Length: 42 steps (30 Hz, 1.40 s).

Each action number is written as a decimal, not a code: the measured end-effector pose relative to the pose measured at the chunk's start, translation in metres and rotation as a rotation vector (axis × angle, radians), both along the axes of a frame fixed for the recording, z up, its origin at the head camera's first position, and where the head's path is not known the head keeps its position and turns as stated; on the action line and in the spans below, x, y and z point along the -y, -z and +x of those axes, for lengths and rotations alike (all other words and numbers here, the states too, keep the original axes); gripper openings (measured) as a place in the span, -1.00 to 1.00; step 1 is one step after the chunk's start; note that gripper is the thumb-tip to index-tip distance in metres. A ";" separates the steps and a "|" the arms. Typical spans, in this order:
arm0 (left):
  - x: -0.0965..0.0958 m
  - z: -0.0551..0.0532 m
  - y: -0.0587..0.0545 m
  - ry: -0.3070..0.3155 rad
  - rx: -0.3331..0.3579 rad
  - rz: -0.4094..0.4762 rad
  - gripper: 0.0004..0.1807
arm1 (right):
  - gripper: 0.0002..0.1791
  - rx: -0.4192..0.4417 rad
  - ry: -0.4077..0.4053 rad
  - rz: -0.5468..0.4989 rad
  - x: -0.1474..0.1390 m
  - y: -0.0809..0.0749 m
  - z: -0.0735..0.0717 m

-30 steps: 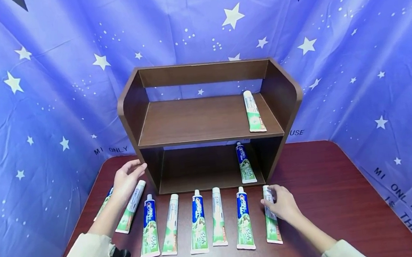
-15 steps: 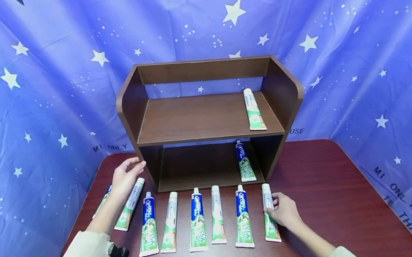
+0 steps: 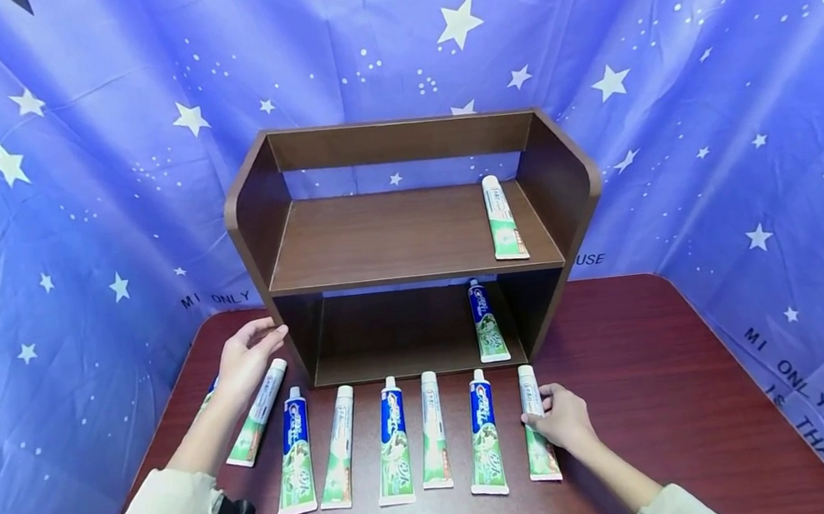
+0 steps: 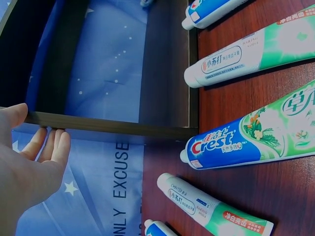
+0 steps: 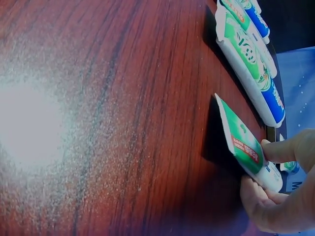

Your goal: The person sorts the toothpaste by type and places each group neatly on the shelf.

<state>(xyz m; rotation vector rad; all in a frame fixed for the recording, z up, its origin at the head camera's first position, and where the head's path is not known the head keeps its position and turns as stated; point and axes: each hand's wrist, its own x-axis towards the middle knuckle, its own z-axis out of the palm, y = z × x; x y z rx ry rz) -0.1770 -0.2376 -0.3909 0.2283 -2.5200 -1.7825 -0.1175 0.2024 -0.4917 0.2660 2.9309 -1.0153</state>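
My right hand (image 3: 564,417) pinches the rightmost white-and-green toothpaste tube (image 3: 540,444) between thumb and fingers. In the right wrist view, this tube (image 5: 246,147) tilts with its flat end off the table and a dark shadow below. My left hand (image 3: 244,360) holds the left side panel of a brown two-tier shelf (image 3: 399,279); in the left wrist view the thumb and fingers lie on either side of the panel's edge (image 4: 108,124). A white-and-green tube (image 3: 500,222) lies on the upper tier. A blue-and-green Crest tube (image 3: 489,324) lies on the lower tier.
Several toothpaste tubes, blue-and-green ones (image 3: 393,447) alternating with white-and-green ones (image 3: 434,439), lie in a row before the shelf on the dark red table (image 3: 643,375). My left forearm partly covers the leftmost tube. A blue star-patterned curtain (image 3: 330,48) surrounds the table.
My right fingers have shifted slightly down along the white-and-green tube and hold its side. My left hand stays at the shelf panel. The head view has shifted slightly.
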 end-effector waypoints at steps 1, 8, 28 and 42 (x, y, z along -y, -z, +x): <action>0.000 0.000 -0.001 -0.002 -0.002 0.003 -0.43 | -0.38 0.004 0.001 -0.004 0.001 0.000 0.000; 0.001 0.000 -0.003 0.004 0.011 0.008 -0.43 | -0.42 0.029 0.032 -0.026 0.004 -0.002 -0.002; 0.001 0.002 -0.001 0.005 0.024 -0.007 -0.40 | -0.53 0.307 0.056 -0.662 -0.003 -0.015 0.004; 0.000 0.003 -0.002 0.001 0.011 -0.003 -0.41 | -0.39 0.504 -0.189 -0.952 0.000 -0.049 0.000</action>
